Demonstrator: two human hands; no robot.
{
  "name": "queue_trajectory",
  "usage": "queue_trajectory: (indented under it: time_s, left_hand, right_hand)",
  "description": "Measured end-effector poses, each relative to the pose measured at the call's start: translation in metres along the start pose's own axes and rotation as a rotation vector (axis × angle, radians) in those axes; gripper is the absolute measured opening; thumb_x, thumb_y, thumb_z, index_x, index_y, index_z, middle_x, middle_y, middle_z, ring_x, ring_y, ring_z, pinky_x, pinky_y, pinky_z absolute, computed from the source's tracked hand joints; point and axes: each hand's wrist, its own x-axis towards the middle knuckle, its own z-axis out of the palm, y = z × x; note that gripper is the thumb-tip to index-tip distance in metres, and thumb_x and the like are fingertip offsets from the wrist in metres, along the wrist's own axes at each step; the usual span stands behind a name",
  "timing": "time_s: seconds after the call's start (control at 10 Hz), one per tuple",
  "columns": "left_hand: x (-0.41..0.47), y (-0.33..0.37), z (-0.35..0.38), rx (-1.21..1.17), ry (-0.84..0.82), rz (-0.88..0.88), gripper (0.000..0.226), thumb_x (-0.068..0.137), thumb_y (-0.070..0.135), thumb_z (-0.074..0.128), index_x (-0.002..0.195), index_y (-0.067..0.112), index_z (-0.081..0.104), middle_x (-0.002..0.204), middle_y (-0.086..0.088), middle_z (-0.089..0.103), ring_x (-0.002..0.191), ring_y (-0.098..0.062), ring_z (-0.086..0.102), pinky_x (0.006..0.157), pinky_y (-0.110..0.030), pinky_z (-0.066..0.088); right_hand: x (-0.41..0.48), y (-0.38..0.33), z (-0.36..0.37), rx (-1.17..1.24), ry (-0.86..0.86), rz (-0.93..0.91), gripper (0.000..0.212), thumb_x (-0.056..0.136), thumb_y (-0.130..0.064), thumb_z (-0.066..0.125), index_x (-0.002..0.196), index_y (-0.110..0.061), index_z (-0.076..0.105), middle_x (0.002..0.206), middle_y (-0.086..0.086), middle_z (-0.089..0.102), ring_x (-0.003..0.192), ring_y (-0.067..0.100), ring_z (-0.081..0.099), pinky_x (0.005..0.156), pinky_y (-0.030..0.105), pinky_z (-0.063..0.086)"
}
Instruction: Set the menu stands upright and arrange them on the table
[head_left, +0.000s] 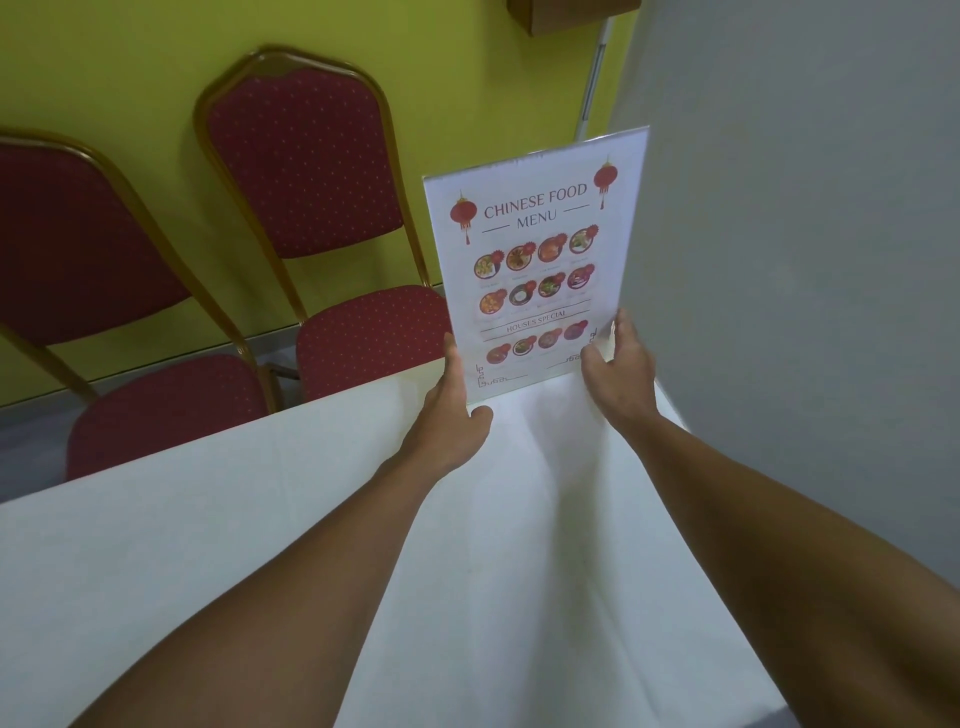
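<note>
A clear acrylic menu stand (537, 270) holding a "Chinese Food Menu" sheet stands upright at the far end of the white-clothed table (291, 519), close to the far corner. My left hand (449, 410) grips its lower left edge, fingers behind and thumb in front. My right hand (618, 369) grips its lower right edge the same way. The printed side faces me. The stand's base is hidden behind my hands and the glare on the cloth.
Two red padded chairs with gold frames (306, 171) (78, 249) stand beyond the table's far edge against a yellow-green wall. A grey wall (805, 260) runs along the table's right side, close to the stand. A wooden fixture (566, 13) hangs high up.
</note>
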Motion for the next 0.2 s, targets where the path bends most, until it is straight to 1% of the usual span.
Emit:
queue_trajectory:
  time_s: [0.1, 0.2]
  left_hand:
    - [-0.006, -0.007, -0.008, 0.087, -0.013, -0.006, 0.092, 0.094, 0.022, 0.05, 0.155, 0.043, -0.015, 0.164, 0.009, 0.025, 0.146, -0.019, 0.031, 0.11, -0.05, 0.039]
    - [-0.017, -0.014, -0.019, 0.167, 0.034, 0.013, 0.08, 0.099, 0.026, 0.045, 0.16, 0.031, -0.006, 0.168, 0.007, 0.008, 0.152, -0.016, 0.017, 0.118, -0.043, 0.027]
  right_hand:
    - [-0.011, -0.004, 0.0, -0.035, 0.027, 0.001, 0.046, 0.093, -0.022, 0.05, 0.139, -0.018, 0.045, 0.126, 0.002, 0.063, 0.103, 0.016, 0.064, 0.053, 0.0, 0.043]
    - [-0.027, -0.011, 0.004, -0.061, 0.059, -0.016, 0.046, 0.095, -0.025, 0.045, 0.141, -0.018, 0.041, 0.133, 0.004, 0.059, 0.108, 0.012, 0.06, 0.078, 0.013, 0.053]
